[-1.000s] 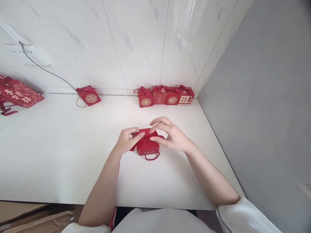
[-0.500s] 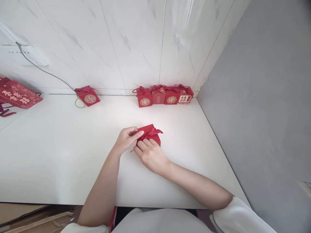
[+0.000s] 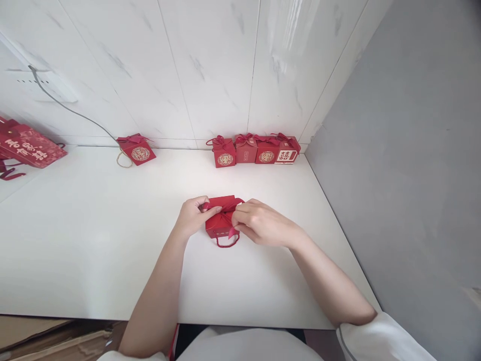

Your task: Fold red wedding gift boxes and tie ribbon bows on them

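A small red gift box (image 3: 214,224) with a red ribbon (image 3: 226,211) over its top stands on the white table (image 3: 112,240). Its red cord handle (image 3: 226,245) hangs down at the near side. My left hand (image 3: 193,214) is closed on the ribbon at the box's left, thumb lying over the top. My right hand (image 3: 259,220) pinches the ribbon at the right side, and a pink ribbon end shows below its fingers.
Several red boxes with bows (image 3: 246,151) stand in a row against the tiled wall. Another red box (image 3: 140,152) is further left, by a grey cable (image 3: 80,116). A red gift bag (image 3: 33,148) lies far left. A grey wall (image 3: 406,165) rises at the right.
My right hand has moved from the box's front to its right side, uncovering the front and the cord handle. My left hand has stayed nearly in place.
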The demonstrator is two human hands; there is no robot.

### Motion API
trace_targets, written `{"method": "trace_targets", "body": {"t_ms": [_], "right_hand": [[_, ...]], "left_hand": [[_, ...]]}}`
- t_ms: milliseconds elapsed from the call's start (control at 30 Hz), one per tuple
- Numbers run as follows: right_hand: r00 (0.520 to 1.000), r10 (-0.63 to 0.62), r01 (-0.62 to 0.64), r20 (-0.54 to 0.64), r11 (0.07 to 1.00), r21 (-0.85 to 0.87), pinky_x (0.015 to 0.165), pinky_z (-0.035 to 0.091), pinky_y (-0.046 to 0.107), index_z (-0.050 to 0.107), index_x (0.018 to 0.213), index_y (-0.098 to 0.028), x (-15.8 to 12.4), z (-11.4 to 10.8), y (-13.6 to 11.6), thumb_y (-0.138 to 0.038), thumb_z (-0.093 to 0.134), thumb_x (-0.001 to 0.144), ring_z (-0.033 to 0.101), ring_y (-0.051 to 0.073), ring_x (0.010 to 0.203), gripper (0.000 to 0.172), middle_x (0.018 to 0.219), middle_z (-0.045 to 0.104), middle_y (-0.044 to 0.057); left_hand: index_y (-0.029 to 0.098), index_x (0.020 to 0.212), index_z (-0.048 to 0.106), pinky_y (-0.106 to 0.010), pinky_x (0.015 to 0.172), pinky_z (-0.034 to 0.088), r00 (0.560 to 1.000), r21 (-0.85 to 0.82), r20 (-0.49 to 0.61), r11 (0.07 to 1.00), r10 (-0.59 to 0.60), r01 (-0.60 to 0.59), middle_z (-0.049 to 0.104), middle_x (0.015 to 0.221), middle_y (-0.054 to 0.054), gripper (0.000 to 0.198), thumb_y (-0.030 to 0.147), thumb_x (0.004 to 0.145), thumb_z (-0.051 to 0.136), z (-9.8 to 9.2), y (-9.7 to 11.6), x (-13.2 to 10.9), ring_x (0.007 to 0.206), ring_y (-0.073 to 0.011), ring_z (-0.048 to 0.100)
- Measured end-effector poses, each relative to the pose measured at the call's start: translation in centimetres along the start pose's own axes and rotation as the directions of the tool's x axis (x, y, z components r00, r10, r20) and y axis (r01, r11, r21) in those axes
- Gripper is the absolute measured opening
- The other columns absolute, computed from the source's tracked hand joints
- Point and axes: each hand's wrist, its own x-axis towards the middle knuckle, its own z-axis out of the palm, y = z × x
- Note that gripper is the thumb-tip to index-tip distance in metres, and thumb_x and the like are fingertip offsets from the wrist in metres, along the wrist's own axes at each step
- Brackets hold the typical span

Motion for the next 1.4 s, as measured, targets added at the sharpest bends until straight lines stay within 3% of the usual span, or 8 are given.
{"method": "trace_targets", "body": {"t_ms": [200,433,600,767,933,1067,1200,1400], "right_hand": [[0.984,0.12,-0.146,0.129,0.966,0.215,0.065,0.043,0.028,0.061,0.086,-0.021,-1.1,-0.8,1.4,-0.014,0.05,0.088,0.055,0.015,0.071,0.013,0.084,0.063,0.002],[0.916,0.393,-0.335,-0.08,0.859,0.387,0.093,0.045,0.039,0.056,0.114,-0.023,-1.2,-1.1,3.7,-0.04,0.044,0.095,0.056,0.021,0.108,0.027,0.118,0.06,0.007],[0.862,0.491,-0.491,0.125,0.749,0.444,0.102,0.04,0.043,0.043,0.134,-0.028,-1.1,0.4,5.8,-0.055,0.048,0.09,0.045,0.025,0.128,0.051,0.143,0.044,0.007],[0.882,0.438,-0.466,0.173,0.761,0.451,0.108,0.034,0.044,0.04,0.137,-0.028,-1.0,0.9,6.4,-0.055,0.06,0.083,0.037,0.025,0.134,0.064,0.146,0.04,0.007],[0.896,0.408,-0.44,0.174,0.765,0.47,0.094,0.045,0.04,0.045,0.129,-0.027,-1.1,1.0,6.6,-0.037,0.056,0.088,0.055,0.021,0.113,0.044,0.124,0.059,0.006],[0.901,0.432,-0.371,-0.032,0.809,0.456,0.083,0.048,0.035,0.058,0.11,-0.023,-0.7,1.6,7.0,-0.026,0.049,0.089,0.061,0.017,0.087,0.023,0.098,0.067,0.003],[0.886,0.408,-0.237,-0.22,0.806,0.542,0.074,0.049,0.029,0.068,0.103,-0.021,-0.2,1.7,6.5,-0.022,0.043,0.092,0.061,0.014,0.078,0.027,0.1,0.068,0.003],[0.948,0.194,-0.004,-0.252,0.799,0.601,0.081,0.051,0.028,0.072,0.104,-0.024,0.0,1.0,3.2,-0.022,0.052,0.092,0.063,0.015,0.091,0.023,0.1,0.069,0.004]], "left_hand": [[0.018,0.061,0.036,-0.022,0.051,0.028,0.998,0.087,-0.032,0.995,0.05,-0.047,0.031,0.059,0.005,0.044,0.047,0.072,0.068,0.7,-0.2,0.0,0.055,-0.0092,0.032],[0.018,0.063,0.039,-0.022,0.053,0.032,0.999,0.025,0.033,0.999,0.029,-0.029,0.038,0.059,0.005,0.041,0.046,0.072,0.069,0.4,-0.1,-0.2,0.056,-0.0096,0.04],[0.018,0.064,0.042,-0.022,0.054,0.036,0.998,-0.016,0.07,1.0,0.003,-0.002,0.043,0.061,0.004,0.04,0.047,0.073,0.069,0.2,-0.2,-0.2,0.057,-0.0103,0.045],[0.018,0.063,0.041,-0.022,0.053,0.035,0.999,-0.03,0.052,1.0,0.003,-0.002,0.037,0.059,0.005,0.041,0.045,0.072,0.07,0.4,-0.3,-0.2,0.056,-0.0094,0.041],[0.018,0.062,0.039,-0.022,0.052,0.034,0.999,-0.036,0.042,0.999,-0.002,0.003,0.035,0.059,0.005,0.042,0.044,0.071,0.07,0.4,-0.2,-0.1,0.055,-0.0094,0.04],[0.018,0.062,0.04,-0.021,0.052,0.033,0.999,-0.03,0.049,1.0,-0.007,0.008,0.036,0.059,0.005,0.041,0.044,0.071,0.07,0.4,-0.2,-0.1,0.056,-0.0096,0.04],[0.017,0.063,0.039,-0.021,0.052,0.032,0.999,-0.026,0.045,1.0,-0.011,0.013,0.035,0.06,0.004,0.041,0.044,0.073,0.069,0.4,-0.2,0.0,0.057,-0.0095,0.04],[0.017,0.063,0.04,-0.021,0.053,0.031,0.998,-0.017,0.063,1.0,-0.008,0.009,0.037,0.06,0.004,0.041,0.046,0.076,0.066,0.3,-0.1,-0.1,0.057,-0.0091,0.038]]}}
